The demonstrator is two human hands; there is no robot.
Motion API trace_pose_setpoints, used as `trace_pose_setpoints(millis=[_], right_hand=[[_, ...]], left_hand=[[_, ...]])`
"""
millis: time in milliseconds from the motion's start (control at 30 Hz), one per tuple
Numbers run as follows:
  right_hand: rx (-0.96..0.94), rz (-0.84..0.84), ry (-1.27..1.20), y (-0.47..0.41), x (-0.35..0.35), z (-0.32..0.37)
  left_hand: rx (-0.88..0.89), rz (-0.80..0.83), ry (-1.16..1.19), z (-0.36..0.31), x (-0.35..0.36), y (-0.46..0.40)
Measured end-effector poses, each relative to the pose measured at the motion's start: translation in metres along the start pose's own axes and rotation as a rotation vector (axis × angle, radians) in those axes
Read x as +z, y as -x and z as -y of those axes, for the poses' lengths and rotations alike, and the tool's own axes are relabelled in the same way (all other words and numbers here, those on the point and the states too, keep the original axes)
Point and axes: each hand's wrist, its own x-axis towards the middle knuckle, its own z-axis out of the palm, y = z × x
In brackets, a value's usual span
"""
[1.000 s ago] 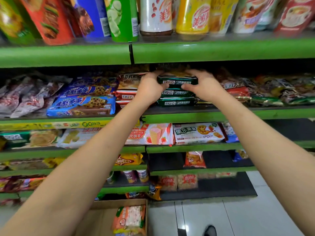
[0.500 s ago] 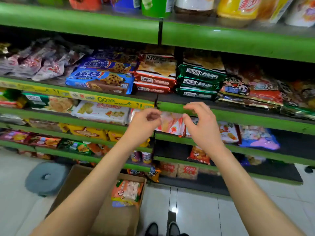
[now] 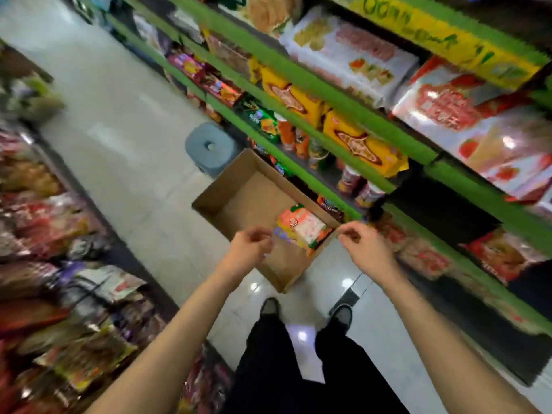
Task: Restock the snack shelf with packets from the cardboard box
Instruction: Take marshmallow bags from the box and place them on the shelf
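Both hands, left (image 3: 251, 245) and right (image 3: 363, 248), hover empty, fingers loosely curled, over the cardboard box (image 3: 239, 201) at frame centre. Next I judge I must reach down for the orange packet (image 3: 303, 228).

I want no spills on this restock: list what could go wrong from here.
1. The orange packet lies in the corner of the cardboard box; both hands, left hand and right hand, are empty above it, so a hasty grab may fumble it.
2. The grey stool stands beside the box, a likely trip hazard.
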Motion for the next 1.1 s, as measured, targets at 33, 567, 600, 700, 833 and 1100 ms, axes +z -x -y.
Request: trace_pose_setpoints(millis=[33,567,600,700,833,1100], right_hand=[[0.03,0.035,0.008,-0.005,0.012,-0.004],[0.4,0.311,0.279,-0.188,0.187,-0.056],[0.432,0.333,0.294,-0.204,0.197,-0.071],[0.494,0.433,0.311,-0.266,0.23,-0.122],[0.507,0.453,0.391,-0.358,0.272,-0.194],[0.47,0.425,0.548,-0.486,0.329,-0.347]], left_hand=[[-0.042,-0.024,0.039,0.012,-0.007,-0.008],[-0.495,0.079,0.332,0.166,-0.041,-0.267],[-0.523,0.087,0.327,0.18,-0.035,-0.288],[-0.569,0.1,0.308,0.224,-0.008,-0.355],[-0.652,0.119,0.344,0.288,0.046,-0.441],[-0.748,0.086,0.628,0.394,0.183,-0.529]])
